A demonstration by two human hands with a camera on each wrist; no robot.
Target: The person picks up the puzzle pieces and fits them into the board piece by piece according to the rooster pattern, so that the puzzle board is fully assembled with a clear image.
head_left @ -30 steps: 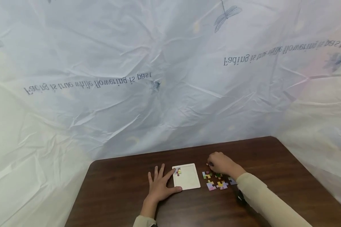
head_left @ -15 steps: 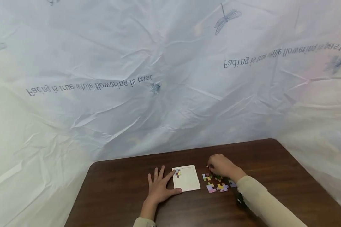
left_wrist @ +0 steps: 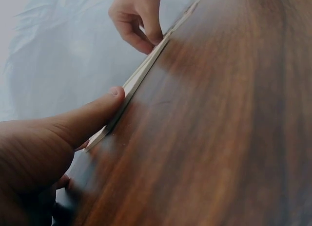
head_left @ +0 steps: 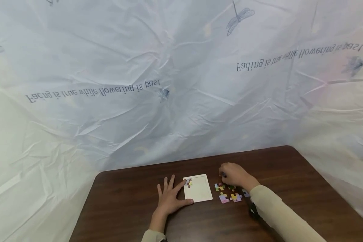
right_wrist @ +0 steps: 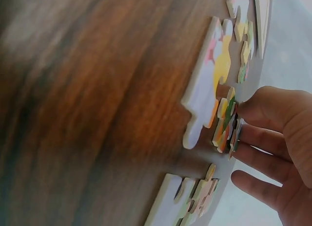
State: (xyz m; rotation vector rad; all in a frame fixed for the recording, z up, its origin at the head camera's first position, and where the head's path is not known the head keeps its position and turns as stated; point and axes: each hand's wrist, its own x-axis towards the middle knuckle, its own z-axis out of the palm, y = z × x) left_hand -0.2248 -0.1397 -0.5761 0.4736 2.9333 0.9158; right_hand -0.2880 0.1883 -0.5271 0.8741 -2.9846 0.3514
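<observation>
Bracing the white puzzle tray (head_left: 198, 190) w/ left hand (head_left: 169, 198): fingers spread flat on the table (head_left: 133, 215), thumb against the tray's near-left edge (left wrist view shows thumb tip (left_wrist: 113, 97) touching the rim), forefinger at the far-left corner. Hand relaxed, gripping nothing. One small pc already sits in the tray's far-left corner (head_left: 189, 183).

Right hand (head_left: 233, 174) curled over the loose pcs (head_left: 230, 194) just right of the tray, fingertips (right_wrist: 248, 106) pinching a multicoloured pc (right_wrist: 226, 126) up on its edge.

Risks, as judged:
- Pinch is thin, tips only; pc could flip out & land face-down or skid among the others.
- Knuckles and sleeve (head_left: 275, 211) hang close over the remaining pcs; a drag of the cuff could scatter them toward the table edge.
- Tray held by light side contact only; a hard press fitting a pc may slide it left or knock the seated pc loose.
- Orientation of the pinched pc can't be read; wrong rotation would mean forcing tabs.
</observation>
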